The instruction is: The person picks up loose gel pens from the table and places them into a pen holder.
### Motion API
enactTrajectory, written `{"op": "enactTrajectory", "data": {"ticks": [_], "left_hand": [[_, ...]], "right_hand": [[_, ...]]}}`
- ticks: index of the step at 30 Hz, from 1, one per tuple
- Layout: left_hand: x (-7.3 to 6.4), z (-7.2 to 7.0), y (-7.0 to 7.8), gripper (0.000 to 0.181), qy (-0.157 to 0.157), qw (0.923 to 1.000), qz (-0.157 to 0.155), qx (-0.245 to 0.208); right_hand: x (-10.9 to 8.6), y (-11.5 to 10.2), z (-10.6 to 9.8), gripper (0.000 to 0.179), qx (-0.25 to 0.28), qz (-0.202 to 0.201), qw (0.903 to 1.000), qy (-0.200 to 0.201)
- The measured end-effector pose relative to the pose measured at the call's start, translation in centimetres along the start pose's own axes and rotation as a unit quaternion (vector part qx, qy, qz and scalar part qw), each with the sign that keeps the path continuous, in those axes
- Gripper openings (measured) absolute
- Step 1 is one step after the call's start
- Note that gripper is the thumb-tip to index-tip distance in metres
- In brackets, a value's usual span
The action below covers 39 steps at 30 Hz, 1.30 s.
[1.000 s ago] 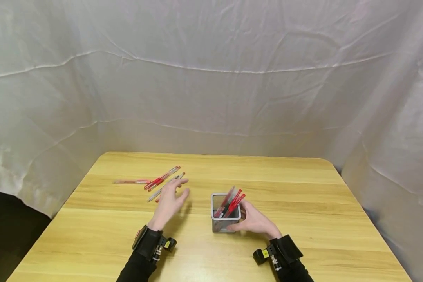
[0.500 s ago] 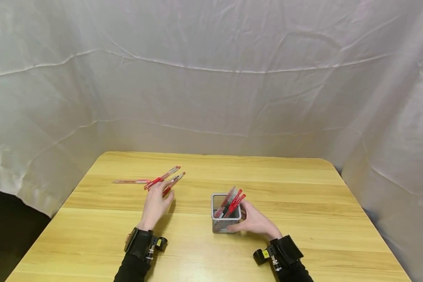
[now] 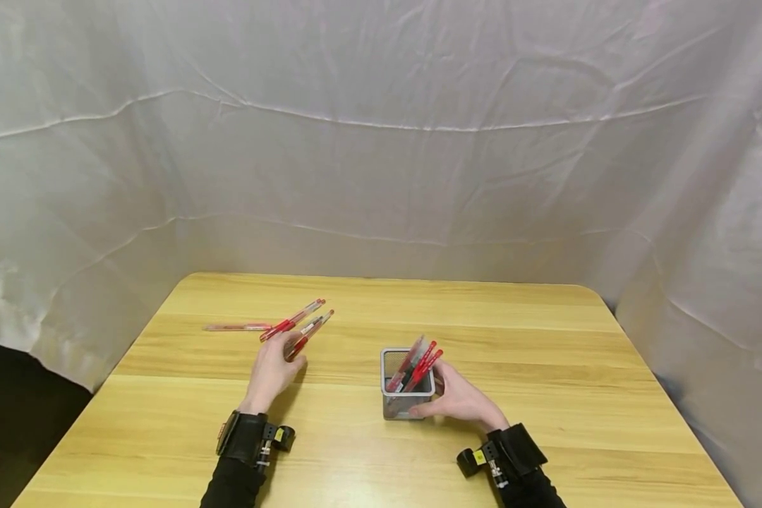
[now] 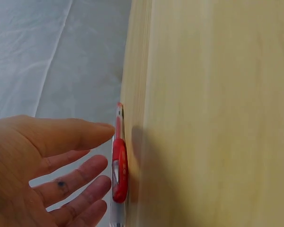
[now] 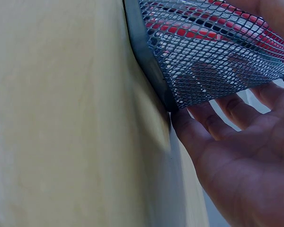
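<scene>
My left hand is low over the table at the near end of a red gel pen. In the left wrist view, the thumb and fingers are spread apart, their tips right beside a clear-barrelled pen with a red clip. On the right, my right hand grips a square grey mesh pen holder, thumb on the near side and fingers behind it. Several red pens lean inside the holder. Through its mesh wall, the right wrist view shows the fingers against the far side.
Further back lie more red pens, close together and slanting. One pen lies crosswise to their left. The wooden table is backed by a pale cloth curtain.
My left hand has moved left and slightly nearer to me, down to the near end of the slanting pens. The right hand and pen holder have stayed in place.
</scene>
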<state>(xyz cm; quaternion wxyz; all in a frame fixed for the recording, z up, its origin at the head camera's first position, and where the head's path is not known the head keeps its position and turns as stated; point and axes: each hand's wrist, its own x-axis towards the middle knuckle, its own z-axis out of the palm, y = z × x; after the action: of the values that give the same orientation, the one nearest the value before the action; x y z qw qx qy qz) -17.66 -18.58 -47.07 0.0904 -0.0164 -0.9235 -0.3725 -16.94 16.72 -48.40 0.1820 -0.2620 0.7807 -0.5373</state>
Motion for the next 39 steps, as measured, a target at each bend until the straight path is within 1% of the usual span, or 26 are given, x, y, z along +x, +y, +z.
{"op": "enactTrajectory", "data": {"ticks": [4, 7, 11, 15, 19, 25, 28, 34, 39], "left_hand": [[0.03, -0.25, -0.16, 0.047, -0.009, 0.9999, -0.008, 0.004], [0.14, -0.34, -0.27, 0.043, -0.006, 1.0000, -0.001, 0.007], [-0.05, -0.39, -0.36, 0.037, -0.003, 0.9999, 0.012, 0.011], [-0.42, -0.48, -0.42, 0.033, -0.005, 0.9997, 0.011, 0.021], [-0.58, -0.65, -0.28, 0.032, -0.008, 0.9997, 0.010, 0.022], [-0.41, -0.56, -0.31, 0.032, -0.012, 0.9996, -0.011, 0.021], [-0.35, -0.55, -0.38, 0.029, -0.011, 0.9995, -0.021, 0.020], [-0.40, -0.68, -0.29, 0.020, -0.012, 0.9992, -0.031, 0.020], [-0.47, -0.79, -0.23, 0.017, -0.017, 0.9991, -0.037, 0.013]], "right_hand": [[-0.08, -0.09, -0.10, 0.083, -0.010, 0.003, 0.9999, 0.004], [-0.08, -0.12, -0.16, 0.080, -0.019, 0.008, 0.9997, 0.010], [-0.01, 0.02, -0.11, 0.084, 0.000, -0.004, 1.0000, 0.001], [0.03, 0.16, 0.03, 0.089, 0.034, -0.015, 0.9992, -0.014], [0.02, 0.23, 0.07, 0.089, 0.040, -0.016, 0.9990, -0.014], [0.02, 0.07, 0.00, 0.086, 0.034, -0.017, 0.9992, -0.013], [0.01, 0.03, 0.00, 0.086, 0.022, -0.011, 0.9996, -0.010], [0.08, -0.12, -0.05, 0.086, -0.002, 0.000, 1.0000, -0.001], [0.10, -0.15, -0.04, 0.085, -0.009, 0.001, 1.0000, -0.001]]}}
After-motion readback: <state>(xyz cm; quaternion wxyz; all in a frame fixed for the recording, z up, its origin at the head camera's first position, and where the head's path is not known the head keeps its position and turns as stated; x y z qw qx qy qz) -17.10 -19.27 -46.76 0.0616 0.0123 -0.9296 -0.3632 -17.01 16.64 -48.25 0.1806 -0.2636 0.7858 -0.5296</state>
